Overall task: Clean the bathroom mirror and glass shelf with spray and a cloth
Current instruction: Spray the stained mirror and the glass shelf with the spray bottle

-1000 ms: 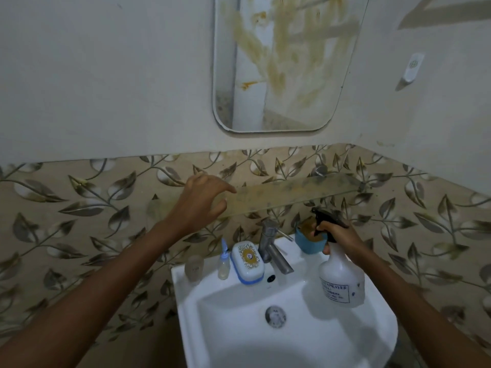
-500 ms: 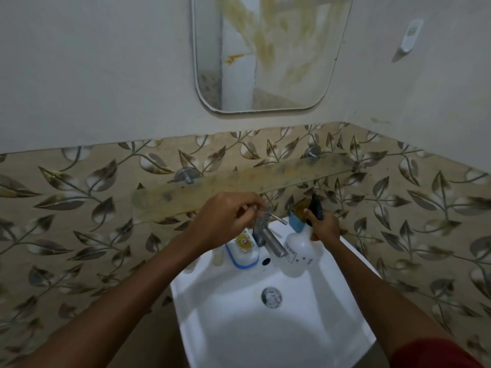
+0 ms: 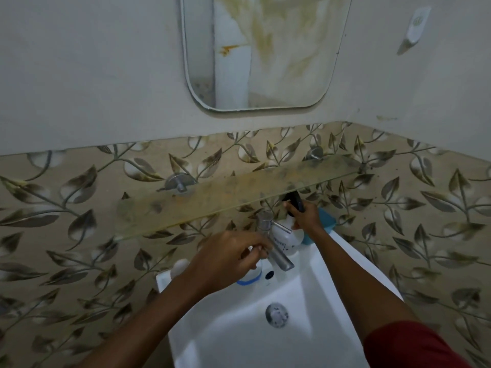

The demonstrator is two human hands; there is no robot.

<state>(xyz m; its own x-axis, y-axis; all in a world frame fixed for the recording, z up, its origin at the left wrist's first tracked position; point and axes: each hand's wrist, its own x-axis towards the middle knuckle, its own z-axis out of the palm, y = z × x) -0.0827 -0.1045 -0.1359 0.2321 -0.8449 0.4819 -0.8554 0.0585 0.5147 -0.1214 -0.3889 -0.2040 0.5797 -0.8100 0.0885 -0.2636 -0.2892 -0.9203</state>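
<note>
The mirror (image 3: 265, 49) on the wall carries yellow-brown streaks. Below it the glass shelf (image 3: 239, 192) is smeared with dull yellow grime. My right hand (image 3: 305, 216) grips the black trigger head of the white spray bottle (image 3: 287, 237), which stands just behind the faucet (image 3: 276, 251), under the shelf's front edge. My left hand (image 3: 231, 258) hovers over the sink's back rim with its fingers curled against the faucet; whether they pinch anything is hidden. No cloth is visible.
A white sink (image 3: 239, 335) with a metal drain (image 3: 276, 314) lies below. On its back rim are a blue-edged soap box (image 3: 249, 280), a pale cup (image 3: 180, 266) and a blue container (image 3: 325, 224). A wall hook (image 3: 415, 25) hangs at the upper right.
My left hand came down off the shelf to the faucet. My right hand carried the spray bottle from the sink's right side to behind the faucet. The view tilted down.
</note>
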